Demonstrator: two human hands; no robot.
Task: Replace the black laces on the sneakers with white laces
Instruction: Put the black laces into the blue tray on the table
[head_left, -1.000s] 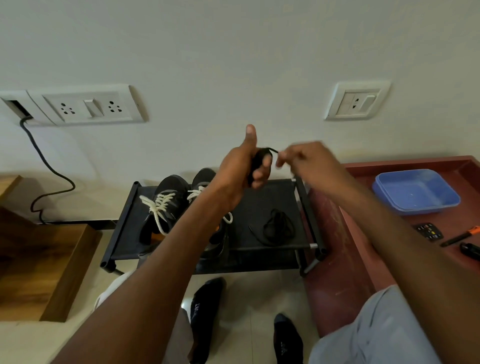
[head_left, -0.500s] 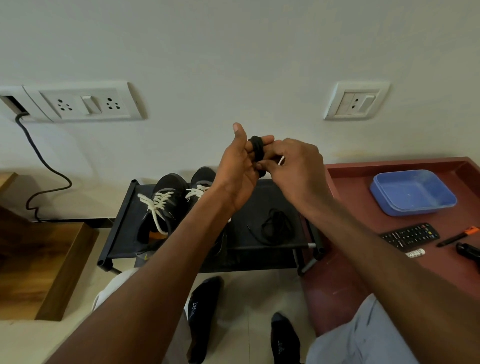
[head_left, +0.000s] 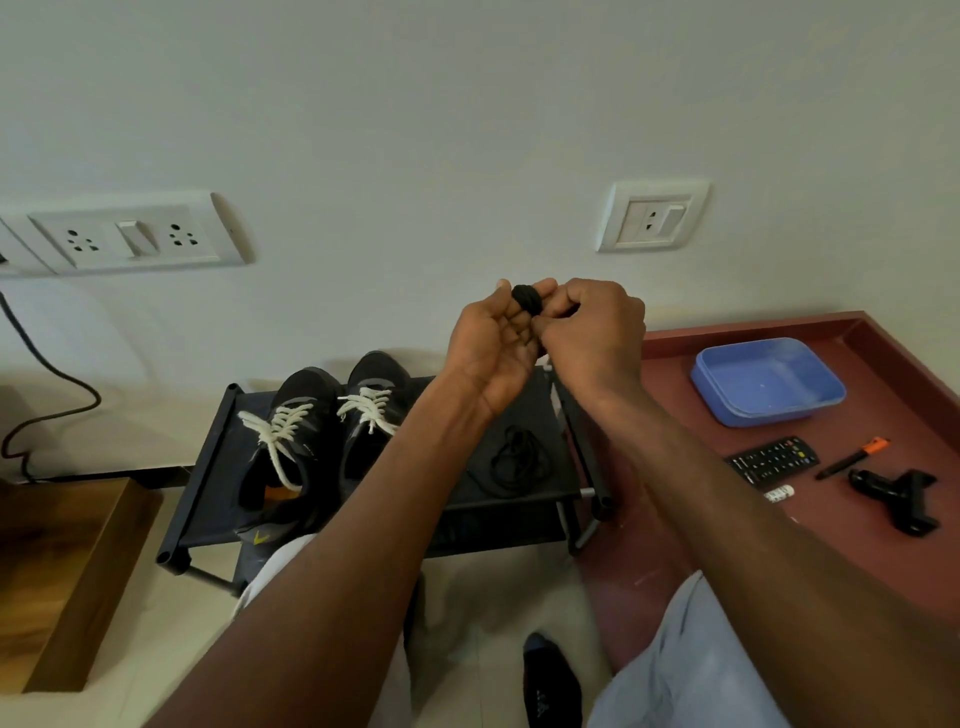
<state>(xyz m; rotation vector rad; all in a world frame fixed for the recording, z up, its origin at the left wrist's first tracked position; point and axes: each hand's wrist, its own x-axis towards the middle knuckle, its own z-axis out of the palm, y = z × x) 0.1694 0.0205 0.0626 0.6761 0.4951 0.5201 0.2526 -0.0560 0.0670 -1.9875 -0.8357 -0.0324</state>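
Fingers of the left hand (head_left: 493, 348) are wrapped by a coiled black lace (head_left: 527, 300), held above the shoe rack (head_left: 208, 467). The coil is pinched by the curled grip of the right hand (head_left: 592, 332). White-laced sneakers (head_left: 332, 431) and a second black lace (head_left: 519, 462) are seen on the rack.

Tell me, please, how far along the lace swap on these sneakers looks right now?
Nearly done: both sneakers on the rack already carry white laces. One black lace lies loose beside them. The left hand and right hand are bundling the other black lace; only putting the laces away remains.
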